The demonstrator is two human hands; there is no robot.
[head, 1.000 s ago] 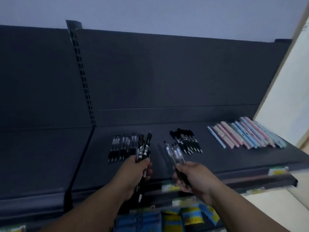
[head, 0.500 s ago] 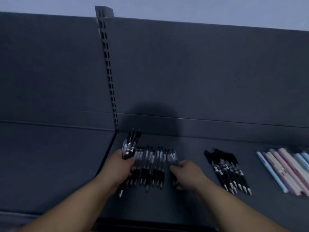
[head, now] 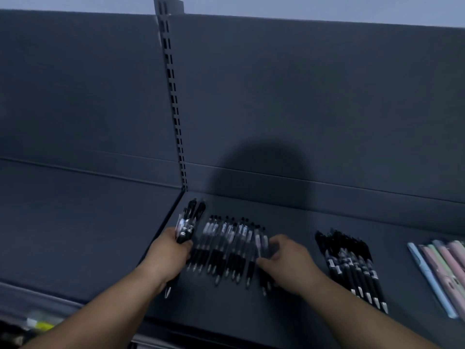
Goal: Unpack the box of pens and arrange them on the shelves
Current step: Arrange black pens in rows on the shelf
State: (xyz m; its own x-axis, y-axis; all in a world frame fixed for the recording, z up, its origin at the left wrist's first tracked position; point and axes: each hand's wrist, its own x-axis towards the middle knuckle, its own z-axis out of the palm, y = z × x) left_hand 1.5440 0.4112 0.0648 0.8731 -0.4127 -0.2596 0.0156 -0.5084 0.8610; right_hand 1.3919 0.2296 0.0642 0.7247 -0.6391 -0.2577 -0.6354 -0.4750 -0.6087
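On the dark shelf (head: 289,306), seen from the head camera, a row of clear-barrelled pens (head: 226,248) lies side by side with their tips toward the person. At the left end of that row the left hand (head: 168,255) is clenched around a bundle of black pens (head: 187,226), whose caps stick up past the fingers while one silver tip pokes out below the wrist. At the right end the right hand (head: 289,263) rests palm-down on the last pens of the row, thumb and fingers curled over them; whether it grips them or only presses on them cannot be told. A second group of black pens (head: 352,268) lies to the right, apart from the row, and pastel pens (head: 442,268) lie near the right edge. A slotted upright (head: 173,102) rises along the back panel behind the left hand.
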